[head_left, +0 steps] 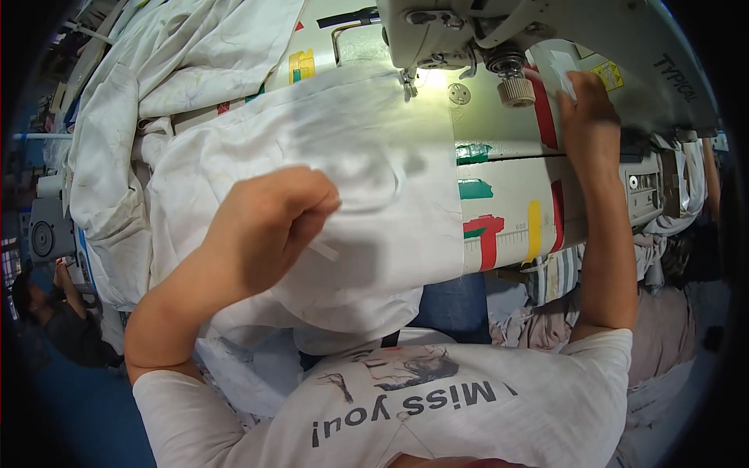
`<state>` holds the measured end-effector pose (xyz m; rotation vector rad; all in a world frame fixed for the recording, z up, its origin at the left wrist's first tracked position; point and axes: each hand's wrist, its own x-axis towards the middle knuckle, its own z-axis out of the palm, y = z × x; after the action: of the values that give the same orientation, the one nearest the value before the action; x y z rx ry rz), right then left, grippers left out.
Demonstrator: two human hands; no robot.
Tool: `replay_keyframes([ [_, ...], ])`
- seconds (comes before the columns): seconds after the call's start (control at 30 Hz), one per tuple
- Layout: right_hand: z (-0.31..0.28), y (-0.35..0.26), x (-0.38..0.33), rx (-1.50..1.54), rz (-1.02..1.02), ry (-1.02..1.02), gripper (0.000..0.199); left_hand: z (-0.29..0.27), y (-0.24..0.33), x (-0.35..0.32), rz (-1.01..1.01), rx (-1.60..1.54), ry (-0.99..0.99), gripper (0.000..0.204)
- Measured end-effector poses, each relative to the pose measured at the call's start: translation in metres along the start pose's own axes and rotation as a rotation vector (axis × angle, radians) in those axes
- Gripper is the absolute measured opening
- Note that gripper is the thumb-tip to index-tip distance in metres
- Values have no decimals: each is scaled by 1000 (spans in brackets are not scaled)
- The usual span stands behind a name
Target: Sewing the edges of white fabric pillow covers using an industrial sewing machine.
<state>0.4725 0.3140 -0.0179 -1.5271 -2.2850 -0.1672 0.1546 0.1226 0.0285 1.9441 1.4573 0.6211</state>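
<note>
My left hand (273,222) is closed in a fist above the white cloth (406,242). A narrow white strip (399,175) loops out of its fingers, and a short end (324,250) pokes out below. The cloth lies flat on the sewing machine bed, its far edge beside the presser foot (409,84) under the lamp's glow. Over at the right, my right hand (591,113) is raised beside the machine arm. Its fingers close on a small flat white piece (563,72); what kind it is I cannot make out.
The sewing machine head (468,31) overhangs the far side. Red, green and yellow tape (534,226) marks the bed. More white cloth (109,156) is heaped at the left, and fabric piles (663,327) lie at the lower right. Another person (70,327) is at the far left.
</note>
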Motion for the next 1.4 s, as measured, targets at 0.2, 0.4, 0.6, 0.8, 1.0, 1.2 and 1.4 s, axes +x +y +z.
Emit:
replay_keyframes([
  [0.2, -34, -118, -53, 642, -537, 28, 28, 15, 14, 33, 186, 361, 45, 3],
  [0.4, -14, -96, -64, 1120, -113, -424, 16, 30, -16, 49, 330, 122, 167, 9],
  [0.6, 8, -60, -24, 602, -364, -124, 18, 9, -38, 64, 431, 554, 192, 14],
  [0.8, 18, -52, -9, 178, -644, 80, 34, 18, -51, 84, 568, 798, 210, 6],
  [1.0, 15, -48, -10, 26, -539, 143, 32, 22, -59, 94, 568, 661, 315, 10],
  [1.2, 2, -60, -37, -22, -385, -18, 33, 14, -57, 91, 542, 619, 301, 14],
  [1.4, 5, -59, -43, 55, -283, 94, 33, 18, -55, 89, 545, 631, 290, 16],
])
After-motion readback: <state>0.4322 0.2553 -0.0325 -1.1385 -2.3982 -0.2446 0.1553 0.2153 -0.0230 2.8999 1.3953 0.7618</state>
